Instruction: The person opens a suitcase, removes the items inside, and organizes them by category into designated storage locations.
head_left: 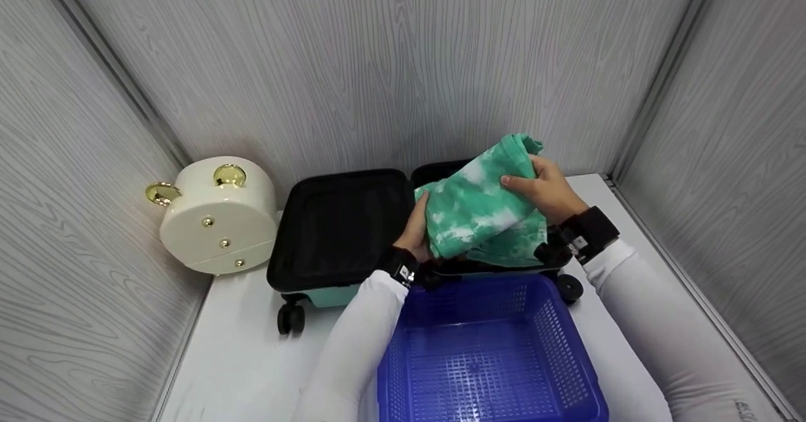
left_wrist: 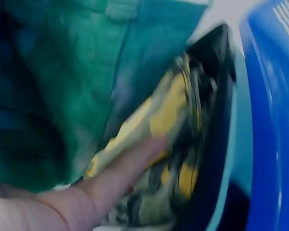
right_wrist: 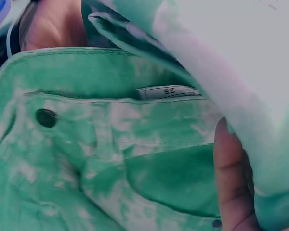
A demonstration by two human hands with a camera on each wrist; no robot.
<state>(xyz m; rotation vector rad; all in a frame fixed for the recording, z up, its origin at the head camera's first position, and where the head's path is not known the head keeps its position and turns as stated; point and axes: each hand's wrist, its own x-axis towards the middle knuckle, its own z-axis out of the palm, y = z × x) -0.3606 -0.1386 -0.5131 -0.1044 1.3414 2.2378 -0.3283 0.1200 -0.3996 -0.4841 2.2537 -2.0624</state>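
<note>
Green-and-white tie-dyed trousers (head_left: 482,201) are partly folded and held up over the right half of an open suitcase (head_left: 343,230). My left hand (head_left: 414,233) holds their left end. At the upper right, my right hand (head_left: 549,190) pinches the folded layer, thumb on top. Part of the trousers hangs below into the case. Their waistband, dark button and size label (right_wrist: 168,91) show in the right wrist view. Yellow, grey and black patterned cloth (left_wrist: 166,115) lies inside the case edge, beneath a blurred left finger (left_wrist: 115,178).
A blue perforated basket (head_left: 472,353) stands in front of the suitcase, close to its edge. Left of the case is a cream round box (head_left: 220,220) with gold handles and knobs. Grey wood-patterned panels (head_left: 352,69) enclose the white table (head_left: 239,346).
</note>
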